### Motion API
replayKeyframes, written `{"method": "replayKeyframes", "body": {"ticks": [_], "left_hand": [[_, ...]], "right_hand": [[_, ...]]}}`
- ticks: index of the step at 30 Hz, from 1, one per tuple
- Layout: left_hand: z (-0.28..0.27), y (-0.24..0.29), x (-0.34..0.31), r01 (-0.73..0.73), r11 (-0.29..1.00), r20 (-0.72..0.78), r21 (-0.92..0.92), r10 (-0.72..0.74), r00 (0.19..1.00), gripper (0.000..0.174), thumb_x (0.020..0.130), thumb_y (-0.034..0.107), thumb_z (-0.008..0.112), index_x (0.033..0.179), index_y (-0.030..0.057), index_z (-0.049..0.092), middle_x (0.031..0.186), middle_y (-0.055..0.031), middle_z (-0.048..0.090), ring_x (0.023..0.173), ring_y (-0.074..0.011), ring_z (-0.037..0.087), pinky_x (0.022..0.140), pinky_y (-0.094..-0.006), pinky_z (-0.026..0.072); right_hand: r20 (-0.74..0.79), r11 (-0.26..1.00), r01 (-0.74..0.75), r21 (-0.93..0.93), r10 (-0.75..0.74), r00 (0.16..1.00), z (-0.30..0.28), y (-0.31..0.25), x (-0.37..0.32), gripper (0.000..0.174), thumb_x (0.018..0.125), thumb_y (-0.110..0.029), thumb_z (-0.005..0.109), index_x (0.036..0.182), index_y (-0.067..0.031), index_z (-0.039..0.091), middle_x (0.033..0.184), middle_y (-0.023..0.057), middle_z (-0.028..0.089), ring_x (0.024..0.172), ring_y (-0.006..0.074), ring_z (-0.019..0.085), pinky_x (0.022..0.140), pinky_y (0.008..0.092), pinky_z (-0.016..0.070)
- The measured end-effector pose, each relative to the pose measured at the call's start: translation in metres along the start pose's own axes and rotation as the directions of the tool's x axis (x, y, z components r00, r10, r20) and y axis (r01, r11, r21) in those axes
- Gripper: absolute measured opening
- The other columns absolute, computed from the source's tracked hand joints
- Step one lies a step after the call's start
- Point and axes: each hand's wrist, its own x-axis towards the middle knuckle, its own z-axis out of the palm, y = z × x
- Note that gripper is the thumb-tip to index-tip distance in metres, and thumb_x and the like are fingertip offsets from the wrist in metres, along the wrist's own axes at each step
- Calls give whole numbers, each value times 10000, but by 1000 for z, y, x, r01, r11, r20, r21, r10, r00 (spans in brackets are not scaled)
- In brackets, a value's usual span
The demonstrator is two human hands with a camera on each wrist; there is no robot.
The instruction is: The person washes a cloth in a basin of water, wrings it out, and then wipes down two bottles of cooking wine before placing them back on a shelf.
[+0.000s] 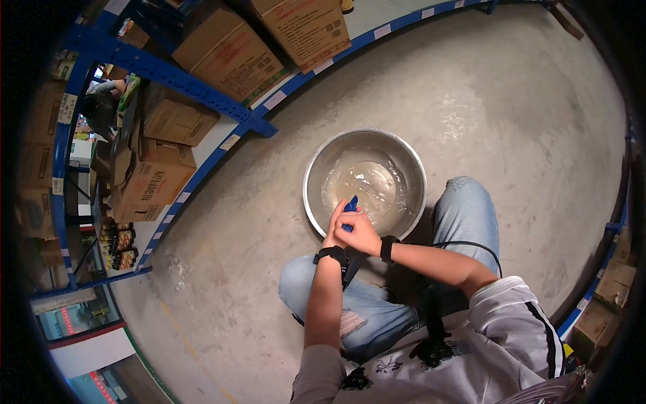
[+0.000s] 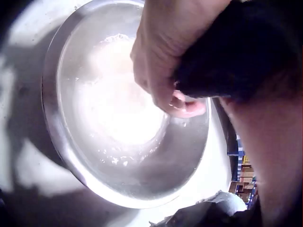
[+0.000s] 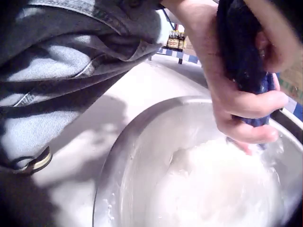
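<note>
Both hands come together over a metal basin [image 1: 420, 182] of water on the floor. A wet, bunched blue cloth [image 1: 351, 204] sticks out between them. My left hand [image 1: 333, 222] curls its fingers round the cloth [image 3: 258, 120], shown more closely in the right wrist view. From the other side, my right hand [image 1: 361, 233] grips it, its knuckles bent over the top. Much of the cloth is hidden inside the hands. In the left wrist view, glare whitens the water inside the basin rim [image 2: 49, 97]. Black bands circle both wrists.
My bent knees in jeans [image 1: 468, 212] flank the basin's near side. Blue-framed shelves [image 1: 222, 101] with cardboard boxes [image 1: 156, 178] and bottles [image 1: 123, 242] stand to the left. Another shelf with boxes [image 1: 599, 323] is at the right edge. A black cable [image 1: 471, 244] crosses my knee.
</note>
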Motion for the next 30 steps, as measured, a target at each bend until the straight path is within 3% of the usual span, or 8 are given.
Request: {"method": "replayKeyframes", "body": {"ticks": [2,7,9,11,15,19,27,30], "left_hand": [[15,5,-10,-234,967,114,105,222,968,288,851,399,474,879,122,550,891,-62,569,866,-171,535,804,-318,434],[-31,-19,33,291,906,441,-308,-135,887,286,864,391,462,882,118,544,903,-46,574,865,-157,532,797,-326,437],[-20,-20,26,284,916,250,-284,-215,944,334,872,425,434,918,113,545,909,-26,577,864,-141,536,773,-330,445],[10,-10,21,257,966,-181,-26,-257,949,368,875,446,421,932,103,540,878,-11,572,833,-134,540,733,-316,451],[14,-9,23,264,964,-53,18,-263,963,369,899,424,373,1002,103,523,950,-53,590,842,-172,577,736,-340,469],[16,-18,23,206,977,-124,50,-199,972,370,897,424,382,1065,113,489,978,-31,574,878,-149,552,758,-326,443],[-13,-9,15,295,943,-502,156,-182,845,492,793,354,489,1198,100,370,1329,-147,221,1203,-293,292,904,-604,245],[-10,-5,13,298,947,-521,121,-195,831,460,794,321,479,1194,113,384,1312,-125,276,1198,-261,318,903,-601,241]], "right_hand": [[-37,990,56,-131,-61,997,4,-5,0,186,753,-212,551,673,-44,550,689,105,555,663,257,535,615,338,415],[119,734,395,-552,-399,909,-9,17,11,219,744,-210,581,619,-47,505,672,84,543,637,262,518,571,337,442],[117,703,419,-575,-436,892,-13,25,16,223,763,-224,548,620,-56,513,680,92,560,632,262,537,546,335,452],[10,702,84,-707,-109,994,-18,29,22,218,779,-244,512,653,-69,547,651,105,567,609,272,561,531,359,455],[-251,680,-307,-666,184,950,-40,55,27,312,846,-291,433,674,-70,570,656,135,577,626,291,573,562,402,458],[-238,672,-293,-681,176,955,-50,75,24,343,861,-304,422,685,-51,572,700,140,586,681,294,578,597,402,465],[-169,312,-313,-897,411,896,-57,107,-2,240,767,-115,486,997,-90,549,1052,78,524,1011,258,482,777,435,414],[-166,206,-171,-964,43,985,-55,128,-16,348,766,-136,499,1111,-174,530,1173,58,424,1142,254,363,896,471,340]]}}
